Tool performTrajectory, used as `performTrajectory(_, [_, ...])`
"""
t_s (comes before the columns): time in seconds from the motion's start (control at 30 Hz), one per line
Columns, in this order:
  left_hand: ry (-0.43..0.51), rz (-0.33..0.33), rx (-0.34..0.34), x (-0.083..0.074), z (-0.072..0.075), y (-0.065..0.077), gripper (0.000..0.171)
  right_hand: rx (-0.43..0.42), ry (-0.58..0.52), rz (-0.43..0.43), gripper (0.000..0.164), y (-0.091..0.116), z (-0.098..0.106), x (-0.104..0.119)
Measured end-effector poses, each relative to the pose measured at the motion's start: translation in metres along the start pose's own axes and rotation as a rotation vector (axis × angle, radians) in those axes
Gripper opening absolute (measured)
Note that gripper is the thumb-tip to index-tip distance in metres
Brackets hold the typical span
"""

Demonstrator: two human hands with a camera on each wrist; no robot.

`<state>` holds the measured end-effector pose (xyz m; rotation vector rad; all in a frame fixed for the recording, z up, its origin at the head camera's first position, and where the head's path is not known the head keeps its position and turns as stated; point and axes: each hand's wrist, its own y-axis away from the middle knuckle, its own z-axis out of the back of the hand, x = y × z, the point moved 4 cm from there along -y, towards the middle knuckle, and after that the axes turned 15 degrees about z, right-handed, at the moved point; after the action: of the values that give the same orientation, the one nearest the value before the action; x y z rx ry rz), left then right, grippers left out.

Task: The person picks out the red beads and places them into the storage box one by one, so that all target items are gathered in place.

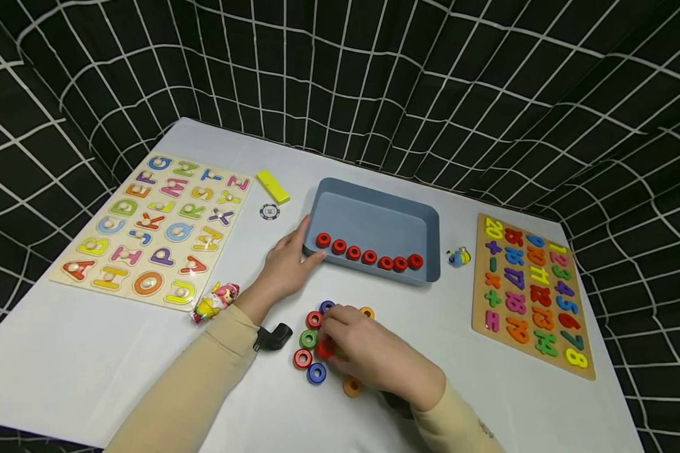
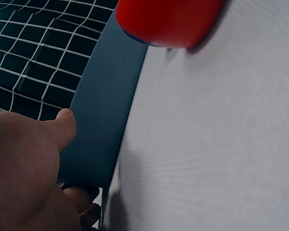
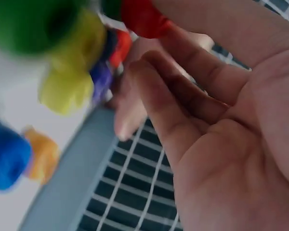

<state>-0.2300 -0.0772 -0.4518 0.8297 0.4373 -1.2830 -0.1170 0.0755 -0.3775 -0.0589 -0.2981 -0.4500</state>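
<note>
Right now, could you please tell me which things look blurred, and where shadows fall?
Head view: the tray looks sharp; left wrist: the red ring is soft, with a shadow on the table at the bottom; right wrist: the green ring and blue ring are strongly blurred, the right hand clearer.
</note>
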Motion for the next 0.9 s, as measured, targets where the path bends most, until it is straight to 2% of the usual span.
performTrajectory(0.1, [-0.002,-0.009,-0.001,-0.001,0.000,-0.001,0.081,-0.129,-0.116,-0.104,0.027,0.010,0.018,-0.019])
performTrajectory(0.2, [-0.008,-0.007,-0.003,-0.001,-0.001,-0.002,0.081,-0.272,-0.175,-0.261,0.028,0.021,0.034,-0.048])
performTrajectory(0.3, [-0.004,0.005,-0.009,0.001,-0.001,-0.002,0.082,-0.368,-0.172,-0.409,0.029,0.030,0.042,-0.082])
performTrajectory(0.37, [-0.004,0.007,-0.013,0.003,-0.001,-0.003,0.082,-0.403,-0.147,-0.477,0.029,0.032,0.044,-0.103])
performTrajectory(0.47, [-0.004,0.009,-0.014,0.004,-0.001,-0.003,0.082,-0.421,-0.125,-0.539,0.028,0.030,0.041,-0.128])
performTrajectory(0.6, [-0.012,0.008,-0.007,0.003,-0.002,-0.002,0.083,-0.403,-0.119,-0.593,0.028,0.026,0.036,-0.149])
performTrajectory(0.9, [-0.026,-0.004,-0.015,0.002,-0.002,-0.001,0.083,-0.378,-0.112,-0.616,0.032,0.020,0.030,-0.163])
